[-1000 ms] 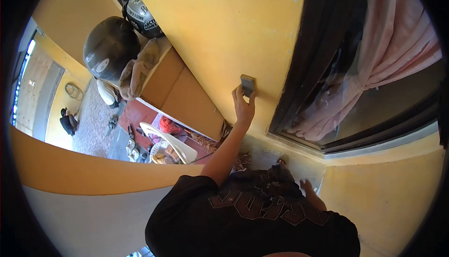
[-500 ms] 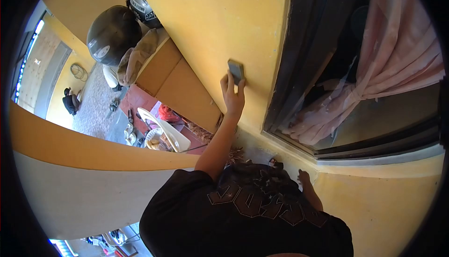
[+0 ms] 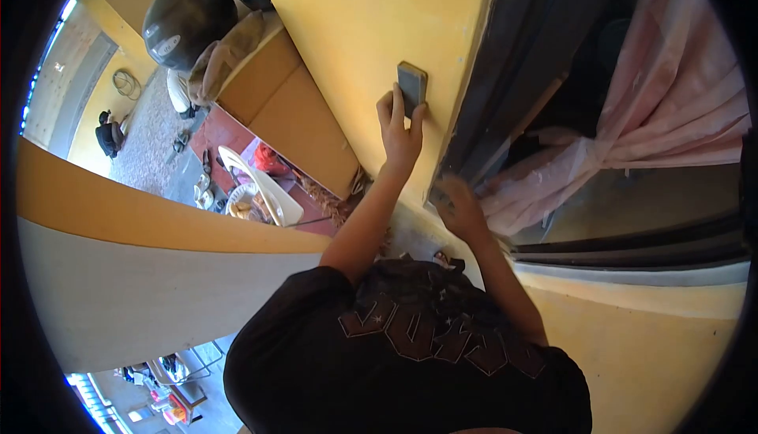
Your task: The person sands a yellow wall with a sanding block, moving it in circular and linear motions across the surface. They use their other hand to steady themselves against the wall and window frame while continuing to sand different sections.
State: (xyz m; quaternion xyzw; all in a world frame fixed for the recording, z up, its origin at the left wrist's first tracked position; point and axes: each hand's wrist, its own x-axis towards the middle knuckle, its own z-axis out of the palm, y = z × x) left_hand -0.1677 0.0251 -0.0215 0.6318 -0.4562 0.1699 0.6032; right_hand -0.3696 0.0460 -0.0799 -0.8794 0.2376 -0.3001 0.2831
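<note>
Against the yellow wall, my left hand [image 3: 403, 126] grips a small grey rectangular block [image 3: 412, 86] by its lower part, with fingers on both sides of it. The block stands nearly upright, flat to the wall [image 3: 347, 31]. My right hand [image 3: 460, 209] is raised at the lower corner of the dark window frame [image 3: 505, 102]. Its fingers are smeared by motion, and whether they touch the frame or hold anything cannot be made out.
A pink curtain [image 3: 655, 102] hangs behind the window glass. Left of the wall, a black helmet [image 3: 189, 19] rests on a brown cabinet [image 3: 284, 102]. A white chair [image 3: 272, 197] stands below. Farther off, a person [image 3: 110, 134] crouches beside gravel.
My left hand and the block are slightly higher on the wall. My right hand has risen from low beside my body to the window frame's corner. The view has shifted a little.
</note>
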